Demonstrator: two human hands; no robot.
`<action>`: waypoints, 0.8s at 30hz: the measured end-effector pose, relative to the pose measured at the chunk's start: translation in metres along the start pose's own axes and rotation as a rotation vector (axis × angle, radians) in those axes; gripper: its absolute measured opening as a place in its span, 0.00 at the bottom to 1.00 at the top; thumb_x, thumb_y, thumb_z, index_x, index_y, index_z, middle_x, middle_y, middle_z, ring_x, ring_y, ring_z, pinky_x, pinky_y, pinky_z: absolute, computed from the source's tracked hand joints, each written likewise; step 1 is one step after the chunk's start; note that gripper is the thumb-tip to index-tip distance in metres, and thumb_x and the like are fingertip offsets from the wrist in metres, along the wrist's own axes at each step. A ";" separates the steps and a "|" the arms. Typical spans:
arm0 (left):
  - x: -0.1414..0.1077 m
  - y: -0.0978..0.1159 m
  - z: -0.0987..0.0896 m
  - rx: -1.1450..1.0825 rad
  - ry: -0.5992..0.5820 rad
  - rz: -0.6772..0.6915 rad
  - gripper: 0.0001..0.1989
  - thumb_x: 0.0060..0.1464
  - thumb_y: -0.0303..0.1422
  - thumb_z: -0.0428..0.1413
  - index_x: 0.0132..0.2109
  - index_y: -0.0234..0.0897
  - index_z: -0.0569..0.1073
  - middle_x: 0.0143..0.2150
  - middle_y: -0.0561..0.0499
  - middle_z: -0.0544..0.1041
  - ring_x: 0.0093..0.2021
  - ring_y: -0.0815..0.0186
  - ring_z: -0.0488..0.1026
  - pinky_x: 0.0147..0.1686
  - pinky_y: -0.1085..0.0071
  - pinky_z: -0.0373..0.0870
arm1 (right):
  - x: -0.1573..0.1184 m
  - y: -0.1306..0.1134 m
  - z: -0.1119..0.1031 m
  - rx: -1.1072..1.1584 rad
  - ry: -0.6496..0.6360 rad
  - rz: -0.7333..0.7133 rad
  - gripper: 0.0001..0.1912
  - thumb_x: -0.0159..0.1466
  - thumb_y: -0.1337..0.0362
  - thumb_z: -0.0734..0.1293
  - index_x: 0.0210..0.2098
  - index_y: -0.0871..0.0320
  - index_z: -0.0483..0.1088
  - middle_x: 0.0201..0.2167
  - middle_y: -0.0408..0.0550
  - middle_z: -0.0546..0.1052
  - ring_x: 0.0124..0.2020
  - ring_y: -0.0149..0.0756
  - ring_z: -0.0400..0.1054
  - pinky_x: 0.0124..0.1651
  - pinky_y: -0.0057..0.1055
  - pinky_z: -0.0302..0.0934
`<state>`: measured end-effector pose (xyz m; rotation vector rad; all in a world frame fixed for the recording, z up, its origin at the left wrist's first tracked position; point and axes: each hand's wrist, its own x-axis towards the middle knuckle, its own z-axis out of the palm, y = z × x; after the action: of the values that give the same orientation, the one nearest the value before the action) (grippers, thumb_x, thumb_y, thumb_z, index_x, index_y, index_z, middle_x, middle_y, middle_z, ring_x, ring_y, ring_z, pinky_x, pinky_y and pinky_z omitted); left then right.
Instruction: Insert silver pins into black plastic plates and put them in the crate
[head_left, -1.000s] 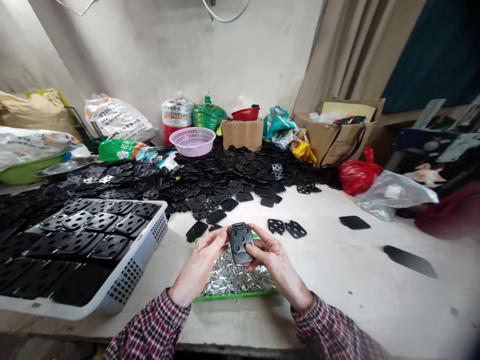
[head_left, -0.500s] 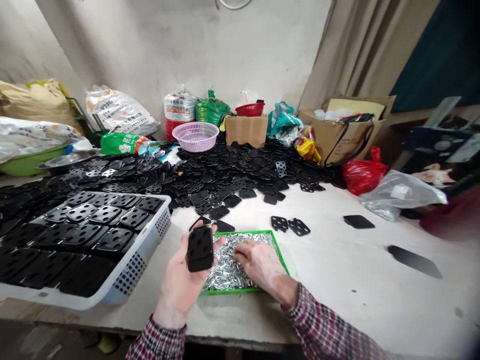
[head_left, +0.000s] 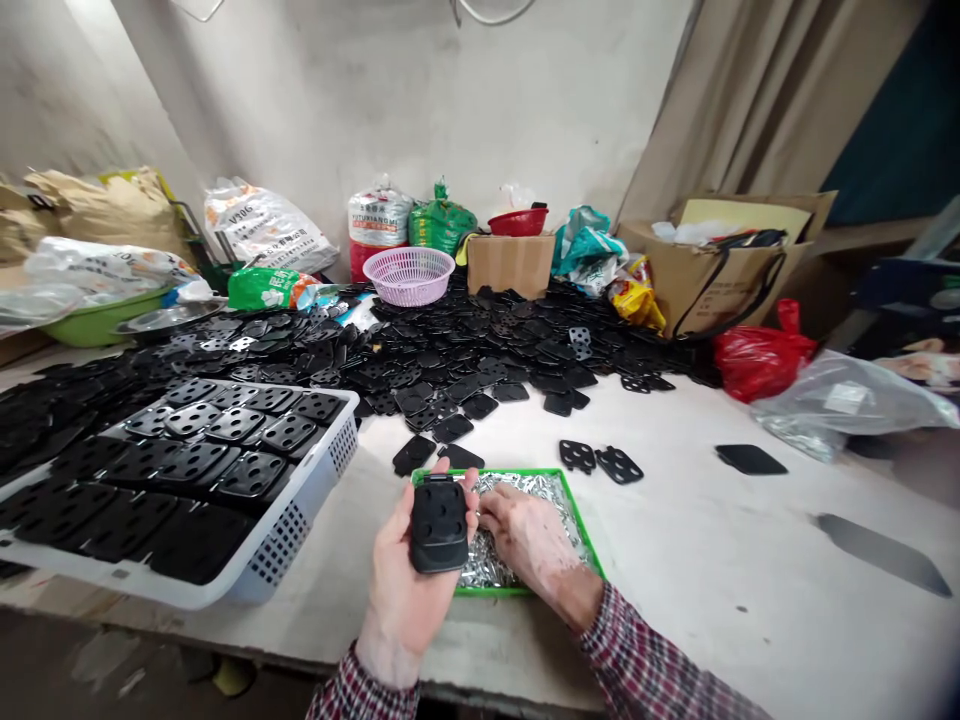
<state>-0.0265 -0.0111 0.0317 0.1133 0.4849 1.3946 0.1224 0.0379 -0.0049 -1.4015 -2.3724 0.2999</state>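
Over to the left of the left hand (head_left: pixel 409 600), a white basket (head_left: pixel 300 515) sits close to the bench's (head_left: pixel 675 590) front edge, packed with black plates (head_left: pixel 251 472); a knock from the left forearm could nudge it edgeward or unsettle the top row. Now the left hand: palm up, fingers curled round the black plate (head_left: pixel 439 525), which leans over the left part of the green tray (head_left: pixel 584 528). That grip looks light, so a tilt of the wrist might let the plate slide down among the metal pins (head_left: pixel 551 490). And the right hand (head_left: pixel 534 540), fingers bunched and dipped at the pins: they lie in a tangle, so a pinch could bring up several, or drop one on the bench. A sweep outward over the tray rim could shove the two loose plates (head_left: pixel 577 456) just beyond it.

What's out of sight, again from the left: the basket's far-left end is cut off by the frame, the left fingers are mostly behind the plate, and plate and palm cover the tray's near-left corner. The right fingertips are hard to read; perhaps there's a pin between them, but I can't tell. Farther right of the right hand, the clear bag's (head_left: pixel 840 400) contents blur.
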 end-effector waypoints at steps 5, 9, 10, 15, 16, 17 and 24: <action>-0.002 -0.006 -0.008 0.229 -0.025 0.123 0.21 0.57 0.38 0.59 0.56 0.36 0.72 0.57 0.38 0.74 0.48 0.61 0.76 0.52 0.66 0.70 | -0.004 0.003 -0.020 0.806 0.110 0.137 0.07 0.64 0.63 0.66 0.32 0.58 0.73 0.26 0.42 0.74 0.26 0.32 0.67 0.31 0.28 0.59; -0.002 -0.016 -0.014 0.681 0.019 0.388 0.22 0.51 0.35 0.64 0.54 0.42 0.75 0.58 0.48 0.75 0.56 0.61 0.71 0.56 0.69 0.66 | -0.007 -0.001 -0.040 1.326 0.120 0.153 0.08 0.60 0.60 0.71 0.33 0.59 0.75 0.24 0.42 0.75 0.24 0.29 0.67 0.33 0.27 0.62; -0.002 -0.018 -0.014 0.789 0.043 0.429 0.23 0.50 0.36 0.64 0.54 0.44 0.75 0.58 0.50 0.75 0.59 0.60 0.69 0.58 0.68 0.64 | -0.007 -0.002 -0.043 1.400 0.130 0.144 0.08 0.60 0.60 0.72 0.33 0.60 0.75 0.25 0.42 0.75 0.24 0.28 0.66 0.33 0.26 0.61; -0.006 -0.023 -0.009 1.132 0.092 0.540 0.24 0.48 0.41 0.65 0.54 0.47 0.74 0.58 0.52 0.75 0.59 0.58 0.69 0.59 0.65 0.64 | -0.013 -0.007 -0.041 1.541 0.145 0.139 0.06 0.59 0.62 0.73 0.33 0.60 0.76 0.28 0.43 0.77 0.22 0.24 0.65 0.31 0.24 0.60; -0.006 -0.024 -0.007 1.167 0.096 0.560 0.25 0.48 0.42 0.65 0.54 0.46 0.74 0.58 0.51 0.75 0.59 0.58 0.69 0.59 0.64 0.64 | -0.014 -0.008 -0.041 1.527 0.159 0.145 0.06 0.58 0.63 0.73 0.33 0.60 0.77 0.27 0.43 0.77 0.22 0.24 0.65 0.31 0.23 0.60; -0.007 -0.024 -0.006 1.204 0.102 0.584 0.26 0.47 0.43 0.65 0.55 0.46 0.73 0.58 0.50 0.74 0.59 0.58 0.68 0.60 0.63 0.64 | -0.015 -0.008 -0.040 1.509 0.171 0.151 0.06 0.57 0.63 0.74 0.33 0.60 0.77 0.27 0.43 0.77 0.23 0.25 0.65 0.31 0.24 0.61; -0.006 -0.032 -0.004 1.314 0.102 0.614 0.28 0.48 0.44 0.64 0.57 0.46 0.72 0.60 0.49 0.72 0.59 0.57 0.68 0.60 0.60 0.64 | -0.022 -0.016 -0.042 1.277 0.355 0.146 0.03 0.58 0.64 0.73 0.32 0.56 0.77 0.30 0.43 0.77 0.30 0.29 0.69 0.34 0.25 0.65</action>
<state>0.0011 -0.0235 0.0186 1.3438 1.4805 1.4410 0.1369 0.0107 0.0344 -0.8364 -1.2536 1.2023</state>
